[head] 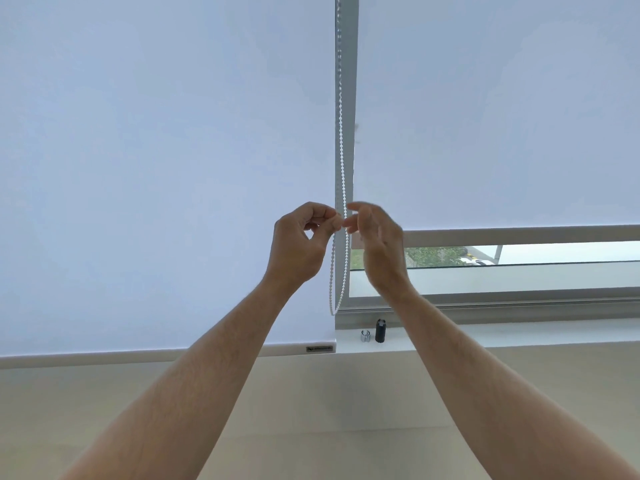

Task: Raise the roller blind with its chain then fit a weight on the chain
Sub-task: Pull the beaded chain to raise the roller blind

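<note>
We're at the window frame post (346,98), bead chain (341,161) hanging along it. Our left hand (298,244) pinches the chain; right hand (379,244) is half-curled just right of it, can't tell if it touches. Blind (502,116) right of the post is part raised; the one left of it (156,168) hangs lower. Black weight (380,330) and a small metal clip (365,336) stand on the white sill (519,332) below the post; beige wall (329,393) underneath.
</note>
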Tool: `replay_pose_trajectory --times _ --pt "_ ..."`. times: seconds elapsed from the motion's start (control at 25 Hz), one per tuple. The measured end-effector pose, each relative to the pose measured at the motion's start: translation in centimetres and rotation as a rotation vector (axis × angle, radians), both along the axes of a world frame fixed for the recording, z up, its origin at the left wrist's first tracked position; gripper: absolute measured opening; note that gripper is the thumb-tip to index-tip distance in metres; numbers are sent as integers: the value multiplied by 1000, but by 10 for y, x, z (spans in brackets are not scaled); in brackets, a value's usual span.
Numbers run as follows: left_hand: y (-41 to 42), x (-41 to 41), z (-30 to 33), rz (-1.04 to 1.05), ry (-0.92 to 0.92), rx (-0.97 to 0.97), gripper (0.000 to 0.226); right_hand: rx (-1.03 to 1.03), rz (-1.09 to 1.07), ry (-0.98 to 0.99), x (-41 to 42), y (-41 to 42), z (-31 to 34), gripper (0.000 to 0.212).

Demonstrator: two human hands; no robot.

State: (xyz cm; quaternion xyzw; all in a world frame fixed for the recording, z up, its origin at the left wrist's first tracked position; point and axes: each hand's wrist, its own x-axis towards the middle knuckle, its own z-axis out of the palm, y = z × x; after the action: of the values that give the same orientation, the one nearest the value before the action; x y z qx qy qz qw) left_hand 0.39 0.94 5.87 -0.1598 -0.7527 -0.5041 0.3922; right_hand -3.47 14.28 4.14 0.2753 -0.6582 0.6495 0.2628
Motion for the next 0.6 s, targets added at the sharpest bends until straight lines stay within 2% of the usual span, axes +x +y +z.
replay_pose_trajectory --times 0.32,0.6 --pt "2 6 -22 11 -26 -60 13 65 56 130 1 -18 81 30" --pt "5 6 -51 8 -55 -170 8 29 -16 90 3 -17 63 26"
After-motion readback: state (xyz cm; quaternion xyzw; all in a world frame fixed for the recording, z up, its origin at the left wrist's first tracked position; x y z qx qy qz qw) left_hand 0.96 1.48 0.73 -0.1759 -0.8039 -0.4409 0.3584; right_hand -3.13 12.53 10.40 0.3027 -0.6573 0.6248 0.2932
